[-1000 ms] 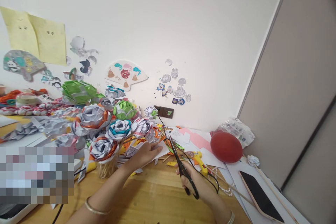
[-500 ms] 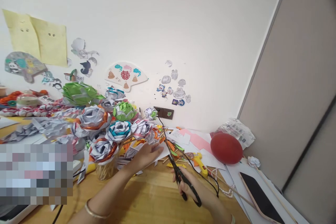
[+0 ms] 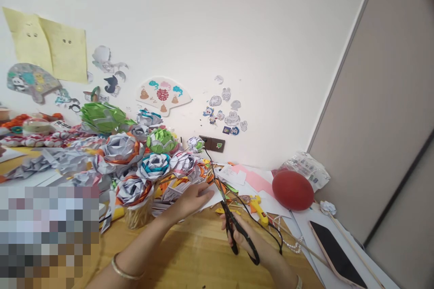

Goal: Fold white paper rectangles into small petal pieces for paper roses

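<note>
My left hand (image 3: 195, 199) pinches a piece of white paper (image 3: 214, 195) between thumb and fingers, above the wooden table (image 3: 190, 257). In my right hand (image 3: 246, 235) are black-handled scissors (image 3: 231, 221), their blades pointing up and away beside the paper's right edge. The handles look spread somewhat. Just left of my left hand stands a bundle of sticks (image 3: 137, 217) beneath a white and orange paper flower (image 3: 134, 191). A yellow glue gun (image 3: 259, 212) lies right of the scissors.
Several folded paper flowers (image 3: 154, 165) and paper scraps crowd the left and back. At the right are a red balloon (image 3: 293, 190), a phone (image 3: 335, 253), a string of beads (image 3: 293, 244) and a black cable (image 3: 276, 237). A wall (image 3: 271, 31) rises behind.
The white paper and my left hand have shifted slightly right, closer to the scissors. The scissor handles look farther apart.
</note>
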